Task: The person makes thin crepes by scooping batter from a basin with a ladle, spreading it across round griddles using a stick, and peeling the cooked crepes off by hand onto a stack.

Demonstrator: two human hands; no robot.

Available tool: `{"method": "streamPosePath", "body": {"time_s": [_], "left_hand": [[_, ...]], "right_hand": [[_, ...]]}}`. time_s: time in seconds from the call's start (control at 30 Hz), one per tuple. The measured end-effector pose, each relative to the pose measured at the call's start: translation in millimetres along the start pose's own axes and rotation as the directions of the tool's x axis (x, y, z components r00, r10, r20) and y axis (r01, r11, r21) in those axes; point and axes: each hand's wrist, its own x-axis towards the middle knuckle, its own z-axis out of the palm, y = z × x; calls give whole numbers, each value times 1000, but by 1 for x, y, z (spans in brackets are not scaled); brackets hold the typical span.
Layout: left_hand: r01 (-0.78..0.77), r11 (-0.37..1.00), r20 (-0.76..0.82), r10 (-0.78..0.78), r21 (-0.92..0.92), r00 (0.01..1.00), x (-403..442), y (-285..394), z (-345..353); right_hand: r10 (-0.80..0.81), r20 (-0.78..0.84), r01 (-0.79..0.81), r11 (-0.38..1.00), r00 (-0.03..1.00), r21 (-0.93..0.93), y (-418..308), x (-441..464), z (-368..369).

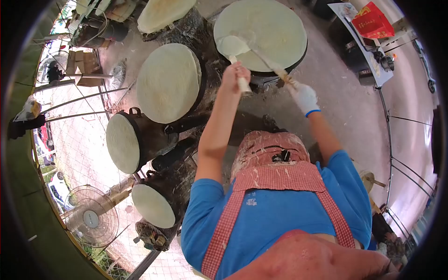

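My left hand [235,77] is bare and closed round the pale handle of a round-headed white scoop [233,45]. The scoop's head is over the near left part of a large round griddle [261,73], whose top is covered by a pale flat sheet of batter [275,28]. In a white glove with a blue cuff, my right hand [304,97] grips a long-handled tool [266,60] with a thin shaft. That tool slants up and left across the griddle, and its far end is blurred beside the scoop.
More griddles bearing pale round sheets, such as this one [169,84] and a smaller one [123,143], line my left. A fan [91,218] stands at lower left. At upper right, a red bag [373,21] lies on a white-topped table [380,74].
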Motion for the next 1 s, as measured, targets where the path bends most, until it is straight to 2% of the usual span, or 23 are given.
{"method": "streamPosePath", "body": {"time_s": [0.03, 0.1, 0.13, 0.17, 0.2, 0.23, 0.3, 0.33, 0.37, 0.4, 0.43, 0.47, 0.5, 0.57, 0.6, 0.63, 0.7, 0.77, 0.8, 0.83, 0.9, 0.97, 1.0], "left_hand": [[261, 938, 189, -220, -228, 957, -10, 15, 0], [59, 998, 310, -64, 27, 949, -67, 6, 1], [62, 998, 307, -67, 25, 949, -84, 0, 3], [-43, 992, 189, 20, 120, 982, -99, -7, 5], [-134, 966, 79, 120, 221, 990, -107, -10, 3], [-81, 981, 25, 78, 174, 997, -110, -2, -1], [87, 994, 108, -80, -61, 991, -131, 5, 0], [-40, 987, 122, 21, 153, 992, -149, 1, 0], [-42, 988, 125, 24, 150, 992, -160, 1, -12], [4, 997, 311, -29, 81, 950, -167, 1, -31], [11, 999, 358, -23, 35, 933, -175, -3, -37], [22, 1000, 404, -16, -10, 914, -183, -6, -43], [16, 1000, 413, -7, -20, 911, -187, -9, -48], [124, 966, 214, -75, -225, 974, -195, -11, -62], [195, 921, 196, -134, -338, 971, -197, -10, -74], [181, 921, 198, -117, -346, 973, -201, -13, -90], [143, 901, 178, -75, -409, 981, -207, -26, -119], [160, 849, 257, -30, -503, 966, -212, -36, -130], [144, 840, 229, -24, -523, 973, -217, -40, -134], [112, 828, 191, -6, -549, 982, -228, -44, -140], [35, 835, 80, 10, -549, 997, -241, -56, -147], [-242, 964, -23, 241, -114, 970, -251, -82, -158], [-318, 948, -100, 320, 36, 942, -252, -94, -163]], "right_hand": [[49, 73, -36, 985, 996, -169, 1, 6, -13], [78, 61, -72, 992, 995, -104, 4, 9, -13], [1, -53, 3, 997, 999, 71, 6, 8, 0], [-50, -180, 93, 968, 982, 234, 9, 5, 17], [-68, -146, 95, 978, 987, 186, 14, 8, 35], [-64, -140, 89, 980, 988, 179, 7, 5, 28], [43, 45, -39, 995, 998, -95, -14, 1, 2], [46, 16, -45, 997, 999, -60, -7, 7, -4], [43, 16, -42, 997, 999, -63, -4, 7, -2], [13, -54, -7, 994, 998, 111, -1, 6, 5], [-7, -130, 43, 959, 992, 278, 3, 7, 15], [-163, -293, 261, 905, 942, 335, 2, 4, 34], [-176, -292, 270, 906, 940, 326, 11, 4, 38], [-31, -87, 33, 999, 996, 18, -5, -8, 24], [41, -24, -43, 994, 999, -102, -16, -6, 2], [24, -16, -26, 994, 1000, -106, -14, -3, 4], [-64, -207, 98, 982, 976, 159, 2, 17, 10], [80, -65, -42, 893, 995, 448, -9, -1, 21], [162, 91, -186, 825, 983, 534, -28, -21, 19], [110, 175, -201, 695, 978, 690, -21, -26, 30], [-77, 395, -208, 750, 916, 628, -14, -38, 24], [-164, 469, -189, 764, 868, 617, -18, -32, 26], [-185, 533, -229, 754, 826, 616, -33, -31, 17]]}}
